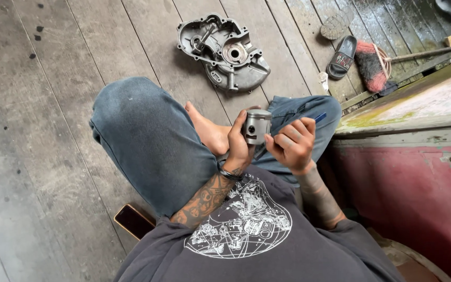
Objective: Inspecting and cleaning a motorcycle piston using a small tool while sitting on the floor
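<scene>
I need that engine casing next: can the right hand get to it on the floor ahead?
Probably yes: nothing lies between the right hand and the engine casing, only bare wooden floor, though the hand already holds a blue tool.

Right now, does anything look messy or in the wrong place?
One sandal lies upright while its partner is flipped sole-up. An engine case sits open on the wooden floor. The left hand holds a piston.

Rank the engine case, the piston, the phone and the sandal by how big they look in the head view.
1. Engine case, clearly largest.
2 and 3. Phone and sandal look alike; the phone is partly hidden and nearer the camera, so no ranking.
4. Piston, smallest, held in the left hand.
</scene>
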